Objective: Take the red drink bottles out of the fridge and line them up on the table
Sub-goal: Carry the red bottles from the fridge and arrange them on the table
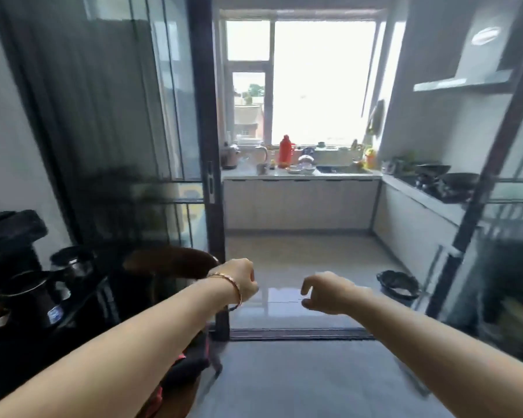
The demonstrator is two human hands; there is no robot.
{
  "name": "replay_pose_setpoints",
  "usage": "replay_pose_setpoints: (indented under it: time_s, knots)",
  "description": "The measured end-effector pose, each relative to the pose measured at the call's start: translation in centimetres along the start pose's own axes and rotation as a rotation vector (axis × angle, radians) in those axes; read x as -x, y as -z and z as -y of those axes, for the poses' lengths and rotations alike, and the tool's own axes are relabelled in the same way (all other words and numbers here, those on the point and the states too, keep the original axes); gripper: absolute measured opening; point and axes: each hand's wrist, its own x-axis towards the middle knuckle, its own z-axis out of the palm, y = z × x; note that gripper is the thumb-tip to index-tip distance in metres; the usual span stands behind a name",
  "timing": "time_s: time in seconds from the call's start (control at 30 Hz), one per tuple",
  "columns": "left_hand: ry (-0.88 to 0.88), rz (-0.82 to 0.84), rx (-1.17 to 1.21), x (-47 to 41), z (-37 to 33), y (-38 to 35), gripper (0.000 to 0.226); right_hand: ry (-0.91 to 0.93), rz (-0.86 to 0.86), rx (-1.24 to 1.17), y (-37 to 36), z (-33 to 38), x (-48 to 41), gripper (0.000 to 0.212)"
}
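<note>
Both my arms reach forward toward a kitchen doorway. My left hand (244, 279), with a gold bracelet at the wrist, hangs with loosely curled fingers and holds nothing. My right hand (325, 292) hangs the same way, fingers loosely bent, nothing in it. No fridge, table or red drink bottles show in this view. A red thermos flask (285, 151) stands on the far kitchen counter (299, 175) under the window.
A dark sliding glass door frame (207, 152) stands to my left, with its floor track (299, 333) ahead. A wooden chair (175, 263) and a dark stand with kettles (27, 294) are at left. A black bin (399, 286) sits at right, below the stove counter with woks (447, 179).
</note>
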Motion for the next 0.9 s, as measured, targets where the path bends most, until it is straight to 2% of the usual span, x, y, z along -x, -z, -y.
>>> replay_pose_setpoints:
  time_s: [0.1, 0.43, 0.9]
  knots:
    - [-0.205, -0.014, 0.004, -4.1, -15.0, -1.5, 0.021, -0.201, -0.095, -0.009, 3.1, -13.4, 5.7, 0.033]
    - [-0.683, -0.036, -0.014, -9.3, -55.0, -6.5, 0.025, -0.691, -0.286, -0.017, 12.3, -44.9, 22.5, 0.027]
    - [-1.229, -0.029, -0.024, -17.2, -94.8, -10.9, 0.02, -1.243, -0.457, -0.067, 19.7, -76.6, 34.3, 0.022]
